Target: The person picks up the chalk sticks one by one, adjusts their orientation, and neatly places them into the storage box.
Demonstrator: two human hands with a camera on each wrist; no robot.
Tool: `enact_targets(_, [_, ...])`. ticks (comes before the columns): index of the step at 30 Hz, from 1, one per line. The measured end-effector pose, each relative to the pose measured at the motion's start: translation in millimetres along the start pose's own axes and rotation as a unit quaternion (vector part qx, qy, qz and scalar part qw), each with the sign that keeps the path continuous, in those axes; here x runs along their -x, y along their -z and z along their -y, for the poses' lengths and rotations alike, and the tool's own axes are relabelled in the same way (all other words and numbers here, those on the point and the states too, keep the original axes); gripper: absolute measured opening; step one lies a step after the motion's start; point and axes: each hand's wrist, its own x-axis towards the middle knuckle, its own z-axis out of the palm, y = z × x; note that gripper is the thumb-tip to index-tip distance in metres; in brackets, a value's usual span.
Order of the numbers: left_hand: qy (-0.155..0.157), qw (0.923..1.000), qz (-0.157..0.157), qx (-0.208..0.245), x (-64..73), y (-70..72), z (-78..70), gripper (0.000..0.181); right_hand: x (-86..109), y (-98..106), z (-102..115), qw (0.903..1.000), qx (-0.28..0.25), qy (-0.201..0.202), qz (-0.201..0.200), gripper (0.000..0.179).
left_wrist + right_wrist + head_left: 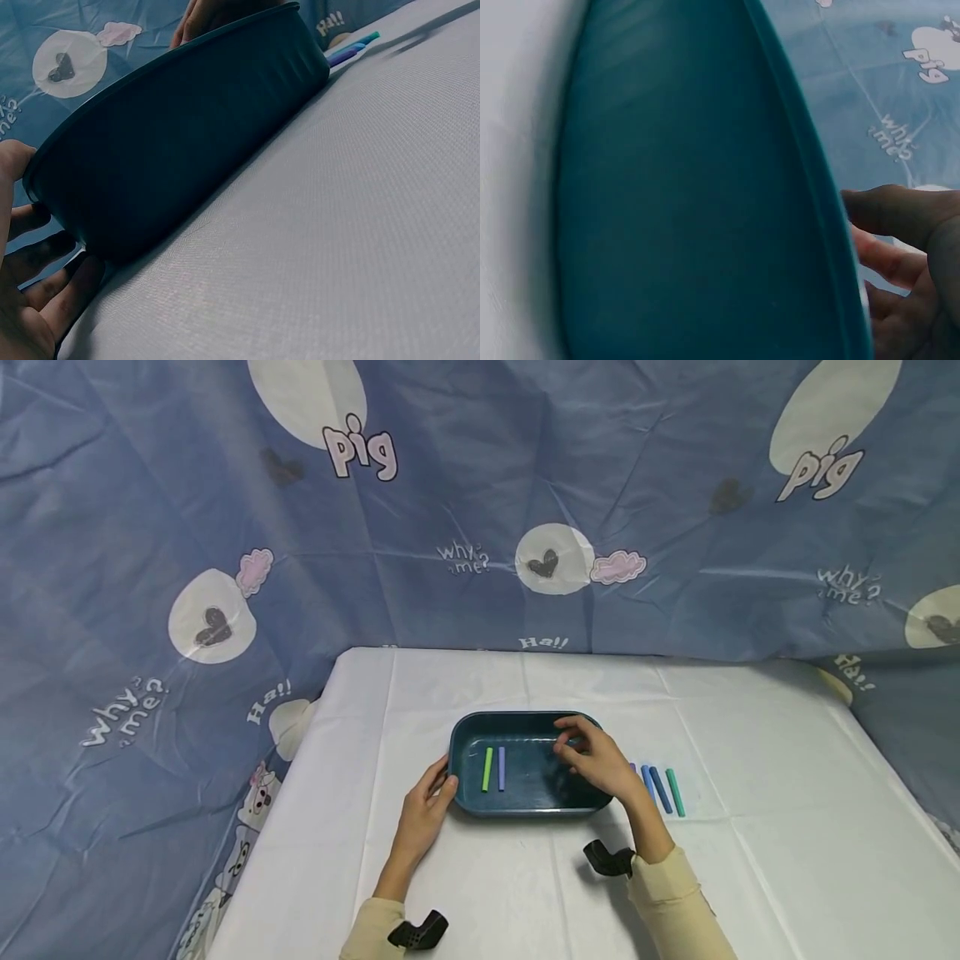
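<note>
A dark teal rectangular tray (532,812) stands on the white cloth. Inside, toward its left end, a yellow-green chalk stick (487,769) and a lilac chalk stick (502,769) lie side by side. My left hand (423,814) holds the tray's left end, its thumb at the rim and its fingers against the outer wall in the left wrist view. Over the tray's right part, my right hand (596,764) hovers with loosely bent fingers; no stick shows in it. In the right wrist view the tray's wall partly hides those fingertips.
Right of the tray lie a blue stick (647,788), a dark blue stick (661,790) and a green stick (676,792). A purple stick (633,768) is partly hidden by my right wrist. A blue printed curtain (465,610) hangs behind the table.
</note>
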Motion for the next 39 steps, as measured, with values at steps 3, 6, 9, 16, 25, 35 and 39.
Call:
enact_targets(3, [-0.006,1.0000,-0.003,-0.004,0.4,-0.4,2.0,0.049,2.4,3,0,1.0000,0.003,0.003,-0.008,0.042])
enact_targets(6, [-0.009,0.9999,-0.006,-0.002,1.1,-0.3,0.2,0.049,4.6,6,0,0.9999,0.004,0.004,-0.015,0.043])
enact_targets(9, [-0.003,1.0000,-0.007,-0.001,1.9,-0.4,-1.6,0.048,6.7,8,0,0.9997,0.003,0.004,-0.023,0.041])
enact_targets(16, [-0.006,1.0000,-0.005,-0.005,2.8,-0.5,-2.3,0.049,10.4,10,1,0.9995,0.005,0.001,-0.030,0.039])
enact_targets(25, [0.004,1.0000,-0.007,-0.002,1.1,-0.3,-0.8,0.048,10.9,10,1,0.9994,0.006,0.009,-0.033,0.034])
enact_targets(35, [0.006,1.0000,-0.004,-0.005,0.5,-1.5,0.8,0.048,13.7,14,1,0.9989,0.013,0.016,-0.043,0.037])
enact_targets(39, [0.008,0.9999,-0.006,-0.005,0.3,-1.4,1.2,0.048,18.5,18,14,0.9991,0.008,0.008,-0.040,0.037])
